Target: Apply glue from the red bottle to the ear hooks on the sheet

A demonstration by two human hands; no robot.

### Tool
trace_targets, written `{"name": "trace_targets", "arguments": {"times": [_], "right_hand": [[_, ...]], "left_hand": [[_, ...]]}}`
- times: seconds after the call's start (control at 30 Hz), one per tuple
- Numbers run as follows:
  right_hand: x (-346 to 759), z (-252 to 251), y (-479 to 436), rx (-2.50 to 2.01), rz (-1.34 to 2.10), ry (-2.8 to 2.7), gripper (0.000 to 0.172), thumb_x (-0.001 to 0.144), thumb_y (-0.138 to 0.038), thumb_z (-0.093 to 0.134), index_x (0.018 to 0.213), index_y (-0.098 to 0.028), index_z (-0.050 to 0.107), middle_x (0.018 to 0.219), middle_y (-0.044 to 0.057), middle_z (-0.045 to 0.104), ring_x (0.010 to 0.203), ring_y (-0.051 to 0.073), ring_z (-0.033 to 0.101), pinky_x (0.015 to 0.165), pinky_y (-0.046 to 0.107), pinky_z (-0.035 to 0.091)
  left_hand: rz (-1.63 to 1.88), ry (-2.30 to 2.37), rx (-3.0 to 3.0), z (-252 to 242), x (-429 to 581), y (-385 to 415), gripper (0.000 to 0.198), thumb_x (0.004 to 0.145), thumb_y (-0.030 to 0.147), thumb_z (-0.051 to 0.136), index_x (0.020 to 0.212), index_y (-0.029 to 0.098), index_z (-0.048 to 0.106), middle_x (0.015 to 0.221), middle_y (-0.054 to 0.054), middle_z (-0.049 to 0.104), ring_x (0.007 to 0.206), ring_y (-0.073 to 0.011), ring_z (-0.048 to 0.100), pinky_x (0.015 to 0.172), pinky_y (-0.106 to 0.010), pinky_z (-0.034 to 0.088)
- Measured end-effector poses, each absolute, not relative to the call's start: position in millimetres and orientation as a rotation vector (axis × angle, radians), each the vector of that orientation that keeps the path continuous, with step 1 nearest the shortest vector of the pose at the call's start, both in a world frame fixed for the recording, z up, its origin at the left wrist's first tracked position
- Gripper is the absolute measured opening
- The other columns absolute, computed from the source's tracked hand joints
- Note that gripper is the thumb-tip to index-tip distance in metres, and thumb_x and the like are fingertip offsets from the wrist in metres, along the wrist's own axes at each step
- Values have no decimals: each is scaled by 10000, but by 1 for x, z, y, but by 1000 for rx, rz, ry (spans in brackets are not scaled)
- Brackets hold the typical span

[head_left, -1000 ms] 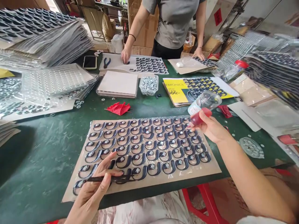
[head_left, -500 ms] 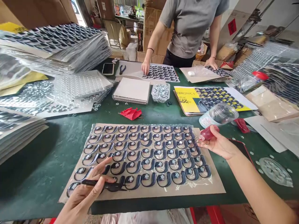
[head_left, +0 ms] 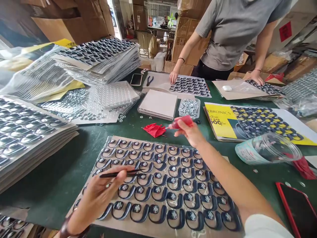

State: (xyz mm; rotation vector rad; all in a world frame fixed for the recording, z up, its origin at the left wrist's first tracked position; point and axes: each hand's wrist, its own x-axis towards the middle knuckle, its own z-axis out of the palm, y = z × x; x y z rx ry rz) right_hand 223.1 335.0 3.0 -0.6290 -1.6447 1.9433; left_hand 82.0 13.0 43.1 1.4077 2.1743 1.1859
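Note:
My left hand (head_left: 99,191) is closed on a pair of black tweezers (head_left: 116,174), its tips above the left half of a brown card sheet (head_left: 123,228). Rows of dark curved pieces (head_left: 138,211), each with a round silvery disc, lie under clear film on that sheet. Beyond the sheet's far edge, my right hand (head_left: 192,134) grips a small red squeeze bottle (head_left: 182,122). Its nozzle points left, beside a crumpled red cloth (head_left: 153,130) on the table; whether they touch I cannot tell. My right forearm crosses over the sheet's right side.
Across the table a co-worker's hand (head_left: 174,76) touches another sheet of dark pieces. A tub of silvery discs (head_left: 189,108) stands mid-table. A clear jar (head_left: 262,148) and a red-edged phone (head_left: 297,208) are at right. Stacked sheets (head_left: 37,142) rise at left.
My right hand has carried the red bottle from the sheet's right edge leftward to the red cloth. My left hand with the tweezers has lifted away from the near row. The view has shifted.

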Motion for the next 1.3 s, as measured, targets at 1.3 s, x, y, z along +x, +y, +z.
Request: {"name": "trace_targets", "arguments": {"times": [1.3], "right_hand": [[197,-30,301,-498,1518,-2140,251,836,-438,695,763,-202,650,615,9,648,513,147,566,543,269,488]], "left_hand": [[890,1982,2443,11,82,119,209,929,166,561,1110,99,639,964,-84,757,898,-184,732,855,-285,584]]}}
